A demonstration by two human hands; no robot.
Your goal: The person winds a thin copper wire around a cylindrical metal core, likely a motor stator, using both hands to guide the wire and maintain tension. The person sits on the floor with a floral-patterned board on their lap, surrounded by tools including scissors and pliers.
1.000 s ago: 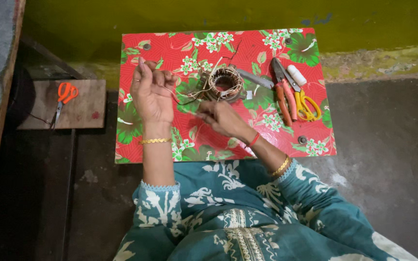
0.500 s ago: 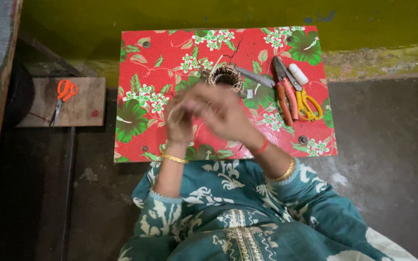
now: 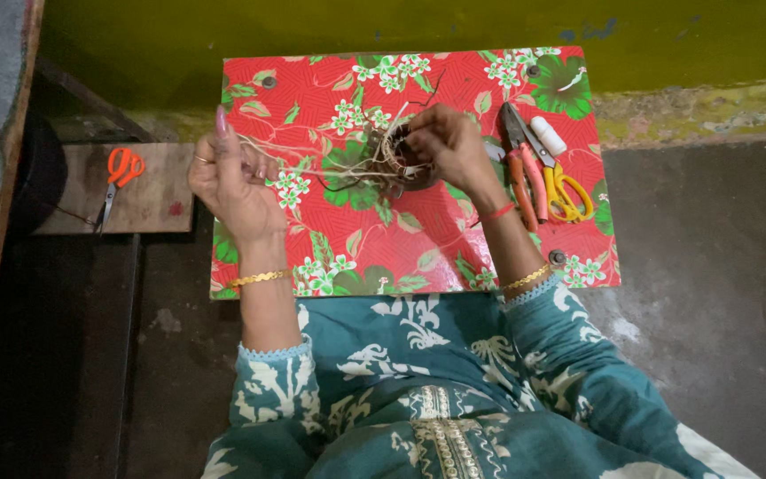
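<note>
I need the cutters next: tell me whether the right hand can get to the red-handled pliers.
Probably yes. The right hand lies just beside the red-handled pliers with nothing between them, but it holds the small wound ring, so it would have to let go first.

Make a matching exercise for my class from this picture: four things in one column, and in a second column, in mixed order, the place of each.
Things
1. small ring wound with cord
2. orange-handled scissors
3. yellow-handled scissors
4. loose cord ends

Places
A. on the wooden board left of the table
B. in the right hand, over the red flowered tabletop
C. on the table's right side, beside the pliers
D. pulled out by the left hand

Pairs: 1-B, 2-A, 3-C, 4-D
</note>
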